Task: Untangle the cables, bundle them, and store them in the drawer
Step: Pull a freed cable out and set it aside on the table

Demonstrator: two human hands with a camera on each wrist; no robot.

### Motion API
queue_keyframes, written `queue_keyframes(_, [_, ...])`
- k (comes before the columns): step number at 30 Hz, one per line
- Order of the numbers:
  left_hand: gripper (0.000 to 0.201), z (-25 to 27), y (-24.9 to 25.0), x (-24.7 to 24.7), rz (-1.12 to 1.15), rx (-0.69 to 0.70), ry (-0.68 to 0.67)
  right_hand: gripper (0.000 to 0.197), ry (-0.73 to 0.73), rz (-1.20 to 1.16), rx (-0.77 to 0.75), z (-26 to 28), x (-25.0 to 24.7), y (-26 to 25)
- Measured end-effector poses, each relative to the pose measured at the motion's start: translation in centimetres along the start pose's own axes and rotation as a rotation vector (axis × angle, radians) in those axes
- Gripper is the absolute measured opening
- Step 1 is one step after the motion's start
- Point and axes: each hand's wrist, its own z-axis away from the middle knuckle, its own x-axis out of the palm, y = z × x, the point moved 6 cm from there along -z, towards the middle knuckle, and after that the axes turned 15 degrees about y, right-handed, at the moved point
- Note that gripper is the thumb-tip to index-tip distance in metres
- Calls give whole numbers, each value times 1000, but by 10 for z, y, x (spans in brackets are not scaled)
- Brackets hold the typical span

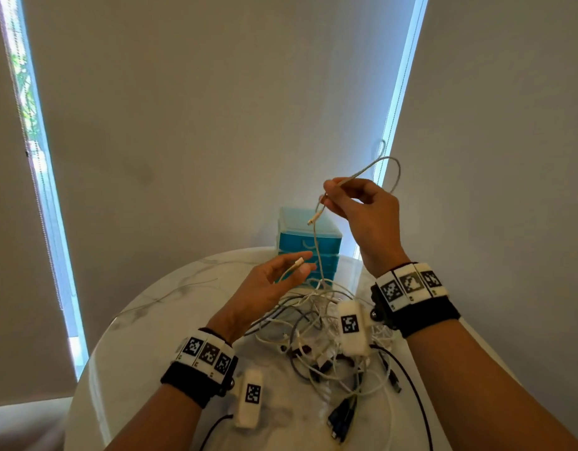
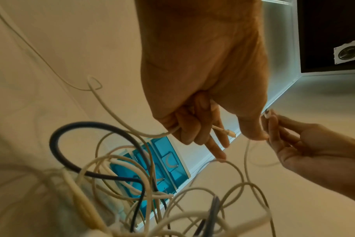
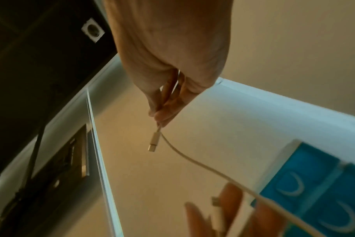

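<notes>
A tangle of white, grey and dark cables [image 1: 326, 333] lies on the round white table [image 1: 134, 369]. My right hand [image 1: 328, 193] is raised above it and pinches a pale cable [image 1: 317, 255] just behind its plug [image 1: 311, 220]; the plug [image 3: 152, 142] dangles below the fingertips. That cable loops up over the hand and also drops into the tangle. My left hand [image 1: 300, 266] is lower, in front of the blue drawer unit [image 1: 308, 242], and its fingers curl round a white cable end [image 2: 226, 131] whose plug [image 1: 299, 262] sticks out. All the drawers look closed.
The drawer unit [image 2: 162, 166] stands at the table's far edge against a blind-covered window. Dark USB plugs [image 1: 342, 418] lie at the near side of the tangle. A black lead [image 1: 411, 385] runs towards me on the right. The table's left half [image 1: 170, 307] holds only thin strands.
</notes>
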Motion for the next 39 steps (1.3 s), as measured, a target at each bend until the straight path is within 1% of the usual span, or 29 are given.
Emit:
queue_keyframes(2, [30,0,-3,5,3,11,-22,26,31,-66,6,-2,2,-7])
queue_keyframes(4, [23,-2,-9,6,-33,36,-8,26,50,-83,14,-5,3,-8])
queue_keyframes(7, [17,-6,-12,2,-58,50,49,25,-9,-36,85,-5,2,6])
queue_keyframes(8, [19,-8,-11,-2,-43,54,83,24,-52,1,138,-3,0,15])
queue_keyframes(10, [23,-11,-9,-13,14,59,193,24,-165,99,313,4,-5,37])
queue_keyframes(12, [28,-17,-12,-29,81,44,320,27,-323,180,515,21,-6,59])
queue_keyframes(13, [30,-19,-14,-36,115,30,368,27,-403,210,587,33,-5,69])
queue_keyframes(15, [30,-20,-15,-45,169,10,429,25,-541,290,648,57,-2,85])
queue_keyframes(16, [31,-21,-15,-47,190,2,447,27,-589,393,619,66,-1,91])
queue_keyframes(18, [30,-22,-13,-52,223,0,460,36,-640,644,456,76,1,94])
queue_keyframes(19, [30,-22,-13,-53,237,1,461,38,-621,723,372,75,2,94])
queue_keyframes(21, [30,-24,-14,-56,261,-8,464,35,-521,809,220,65,0,91])
queue_keyframes(22, [32,-25,-14,-58,269,-13,475,33,-517,858,165,60,-1,90])
queue_keyframes(23, [34,-26,-14,-61,276,-15,492,31,-568,905,147,60,-1,89])
queue_keyframes(25, [36,-27,-15,-67,284,-19,527,30,-703,950,165,65,0,92])
queue_keyframes(26, [37,-28,-16,-70,280,-21,539,31,-726,940,179,66,-1,92])
queue_keyframes(27, [37,-29,-17,-72,271,-24,542,32,-706,881,206,66,-1,88])
queue_keyframes(28, [37,-30,-19,-74,254,-34,541,31,-650,760,266,63,-1,86])
queue_keyframes(31, [41,-31,-27,-75,187,-106,517,23,-367,258,541,50,-4,83])
queue_keyframes(32, [44,-32,-28,-73,174,-127,497,22,-290,161,601,46,-6,85])
queue_keyframes(34, [51,-33,-32,-68,129,-160,443,22,-218,67,663,43,-7,89])
queue_keyframes(37, [58,-32,-35,-62,11,-172,399,29,-172,-7,705,46,-8,97])
queue_keyframes(38, [65,-32,-38,-62,0,-190,401,30,-154,-15,711,46,-9,99])
queue_keyframes(39, [76,-32,-40,-62,14,-211,412,29,-137,-13,711,46,-9,101])
